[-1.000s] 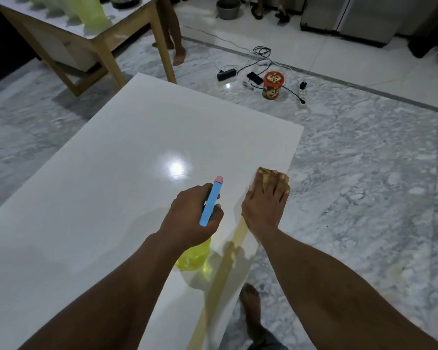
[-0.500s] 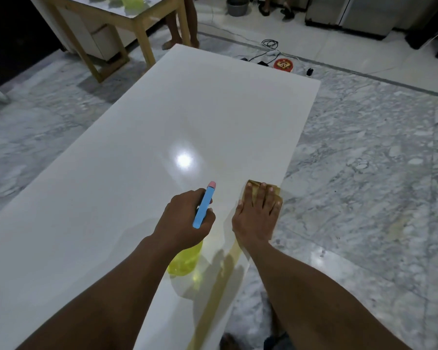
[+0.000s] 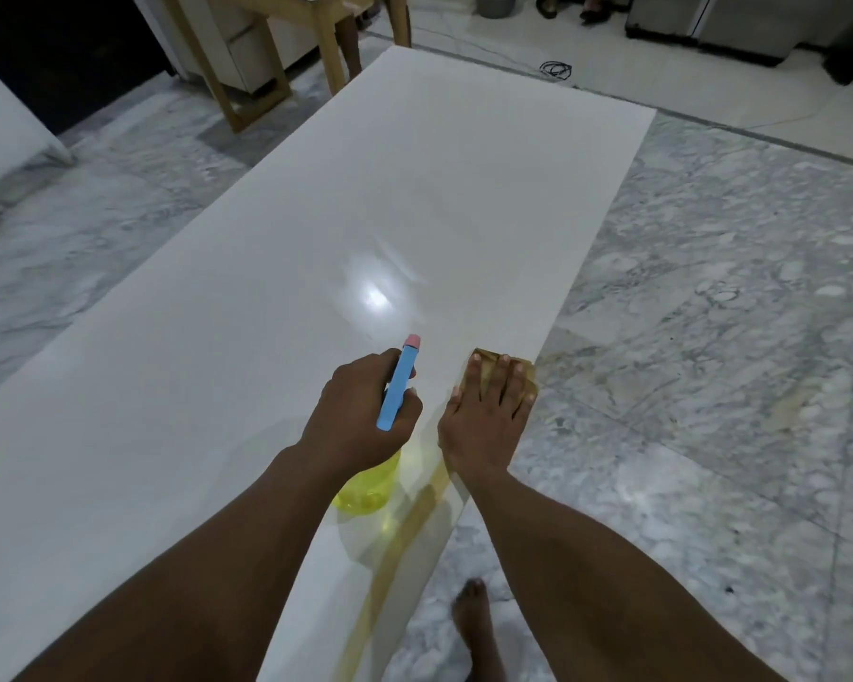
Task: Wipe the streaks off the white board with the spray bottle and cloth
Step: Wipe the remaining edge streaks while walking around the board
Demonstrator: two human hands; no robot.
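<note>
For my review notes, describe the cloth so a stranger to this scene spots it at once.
Find the white board over the marble floor, then its right edge. There the right hand presses flat on the cloth: a tan folded pad, unlike the yellow, blue-topped spray bottle the left hand grips.

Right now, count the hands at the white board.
2: left hand grips the spray bottle over the white board; right hand lies flat on the cloth at its right edge.

The right hand (image 3: 488, 415) has drawn the cloth (image 3: 486, 372) back along the right edge of the white board (image 3: 316, 238), from near the far right corner to well short of it. The left hand (image 3: 360, 415) with the spray bottle (image 3: 398, 388) has come back alongside it.
</note>
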